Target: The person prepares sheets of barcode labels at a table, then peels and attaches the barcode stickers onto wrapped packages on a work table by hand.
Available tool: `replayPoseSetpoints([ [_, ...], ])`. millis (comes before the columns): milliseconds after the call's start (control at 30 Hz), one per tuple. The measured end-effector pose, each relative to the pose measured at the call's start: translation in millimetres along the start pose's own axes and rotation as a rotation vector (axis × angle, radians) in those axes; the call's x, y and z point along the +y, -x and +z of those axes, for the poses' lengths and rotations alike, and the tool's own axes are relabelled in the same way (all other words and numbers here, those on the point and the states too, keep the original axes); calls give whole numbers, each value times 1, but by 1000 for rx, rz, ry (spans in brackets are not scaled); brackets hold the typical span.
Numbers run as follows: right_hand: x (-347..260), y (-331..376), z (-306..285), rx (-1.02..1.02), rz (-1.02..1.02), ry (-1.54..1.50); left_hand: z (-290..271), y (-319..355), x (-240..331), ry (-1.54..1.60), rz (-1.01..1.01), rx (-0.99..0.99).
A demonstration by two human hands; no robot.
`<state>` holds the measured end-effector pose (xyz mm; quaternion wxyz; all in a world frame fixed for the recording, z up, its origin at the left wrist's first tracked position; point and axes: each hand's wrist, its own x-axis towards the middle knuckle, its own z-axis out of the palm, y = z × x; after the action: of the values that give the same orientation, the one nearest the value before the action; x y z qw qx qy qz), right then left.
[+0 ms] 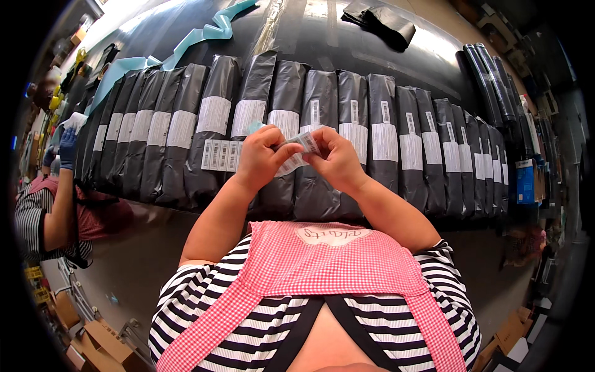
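Both hands meet above a long row of black plastic-wrapped parcels (259, 87) standing side by side. My left hand (263, 158) is closed in a pinch on a strip of white barcode labels (221, 155), part of which sticks out on the hand's left. My right hand (338, 158) pinches the strip's other end between thumb and fingers, where a barcode (308, 142) shows. Some of the strip is hidden by my fingers. Every parcel near me bears a white printed label (214, 115). Those from the middle rightward also carry a narrow barcode sticker (354, 111) above it.
A crumpled pale-blue strip (211, 32) runs along the far left. Folded black plastic (387, 25) lies on the black table (310, 37). Black rolls (489, 80) and a blue box (525, 183) are at right. A co-worker's gloved hand (68, 146) works at the left end.
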<state>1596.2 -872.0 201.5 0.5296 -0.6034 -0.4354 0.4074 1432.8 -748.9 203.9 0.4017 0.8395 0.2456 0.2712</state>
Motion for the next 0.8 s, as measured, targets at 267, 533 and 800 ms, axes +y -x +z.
replayPoseSetpoints([
  [267,24,-2,1,32,13,200,0,20,10,24,-268,-13],
  [533,23,-69,-9,189,34,-264,-38,21,-23,-387,-444,-41],
  [800,49,-147,19,179,92,24,-16,-1,-53,-296,282,-395],
])
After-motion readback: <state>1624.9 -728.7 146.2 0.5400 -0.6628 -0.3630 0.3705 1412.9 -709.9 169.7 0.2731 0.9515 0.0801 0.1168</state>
